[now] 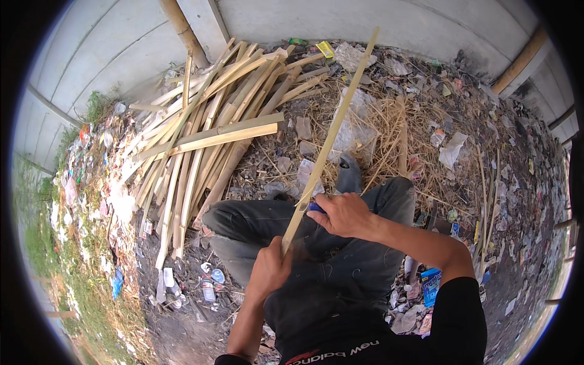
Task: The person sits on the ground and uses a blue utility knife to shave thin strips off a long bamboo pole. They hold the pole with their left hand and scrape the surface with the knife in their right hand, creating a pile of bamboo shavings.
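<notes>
A long split bamboo strip slants up and away from my lap toward the far wall. My left hand is closed round its near end. In my right hand is a blue-handled knife, its handle gripped in closed fingers. The knife meets the strip a little beyond my left hand; most of its blade cannot be made out. Thin pale shavings lie on my dark trousers, just under the hands.
A heap of split bamboo strips lies at the far left. Dry straw-like shavings and scattered litter cover the ground ahead. A pale panel wall with bamboo posts stands behind. A blue packet lies beside my right elbow.
</notes>
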Demonstrator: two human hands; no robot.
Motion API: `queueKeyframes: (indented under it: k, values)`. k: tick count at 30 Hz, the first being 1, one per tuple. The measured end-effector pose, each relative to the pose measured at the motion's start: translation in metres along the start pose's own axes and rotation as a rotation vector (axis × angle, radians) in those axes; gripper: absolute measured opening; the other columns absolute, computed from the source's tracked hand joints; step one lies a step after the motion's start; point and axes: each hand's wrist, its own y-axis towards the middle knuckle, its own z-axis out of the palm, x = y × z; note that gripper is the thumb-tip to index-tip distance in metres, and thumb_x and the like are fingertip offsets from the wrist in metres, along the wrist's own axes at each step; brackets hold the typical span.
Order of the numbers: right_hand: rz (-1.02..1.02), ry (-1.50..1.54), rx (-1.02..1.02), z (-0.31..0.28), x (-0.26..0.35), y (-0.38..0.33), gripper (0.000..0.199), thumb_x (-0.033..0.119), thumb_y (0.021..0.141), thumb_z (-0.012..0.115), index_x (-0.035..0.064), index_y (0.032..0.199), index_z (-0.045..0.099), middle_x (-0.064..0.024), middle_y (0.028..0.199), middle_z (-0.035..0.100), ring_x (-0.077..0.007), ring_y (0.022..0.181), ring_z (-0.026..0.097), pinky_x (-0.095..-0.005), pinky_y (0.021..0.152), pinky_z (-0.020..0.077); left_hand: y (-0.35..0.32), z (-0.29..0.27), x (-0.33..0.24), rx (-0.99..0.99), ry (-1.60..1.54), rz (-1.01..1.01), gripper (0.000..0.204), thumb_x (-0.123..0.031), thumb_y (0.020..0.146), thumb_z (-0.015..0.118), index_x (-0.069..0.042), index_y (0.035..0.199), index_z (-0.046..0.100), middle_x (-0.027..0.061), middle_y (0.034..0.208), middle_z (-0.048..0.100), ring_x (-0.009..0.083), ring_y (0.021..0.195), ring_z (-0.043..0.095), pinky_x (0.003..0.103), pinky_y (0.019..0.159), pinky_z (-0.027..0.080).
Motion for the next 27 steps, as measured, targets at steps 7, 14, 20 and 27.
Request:
queueKeyframes:
  k: [7,14,20,27]
  values:
    - [0.009,0.018,0.048,-0.009,-0.004,0.001,0.044,0.043,0.110,0.054,0.0018,0.104,0.065,-0.0197,0.065,0.067,-0.0450,0.062,0.068,-0.0542,0.057,0.0530,-0.009,-0.008,0.006,0.005,0.018,0.032,0.022,-0.015,0.102,0.063,0.003,0.095,0.054,0.0298,0.071,0.058,0.0561,0.078,0.061,0.055,0.063,0.043]
    - [0.227,-0.013,-0.171,-0.029,-0.074,0.035,0.050,0.044,0.112,0.049,-0.0001,0.094,0.063,-0.0245,0.071,0.067,-0.0484,0.069,0.067,-0.0559,0.063,0.0505,-0.012,-0.023,0.004,0.104,0.034,-0.030,0.023,-0.018,0.103,0.063,0.003,0.099,0.055,0.0309,0.073,0.062,0.0559,0.078,0.063,0.057,0.063,0.046]
    - [0.578,0.028,-0.469,-0.093,-0.190,0.047,0.064,0.056,0.112,0.041,-0.0020,0.104,0.069,-0.0259,0.082,0.067,-0.0433,0.081,0.066,-0.0535,0.079,0.0496,-0.044,-0.036,0.032,0.213,0.058,-0.061,0.022,-0.019,0.101,0.067,0.002,0.097,0.059,0.0277,0.071,0.062,0.0527,0.075,0.065,0.053,0.063,0.047]
    - [0.747,0.784,-0.615,-0.114,-0.214,0.040,0.061,0.061,0.106,0.057,0.0031,0.090,0.064,-0.0022,0.061,0.049,-0.0144,0.050,0.046,-0.0359,0.050,0.0367,-0.062,-0.032,0.061,0.277,0.040,-0.103,0.023,-0.021,0.100,0.070,0.000,0.096,0.061,0.0236,0.071,0.064,0.0459,0.070,0.068,0.048,0.063,0.048]
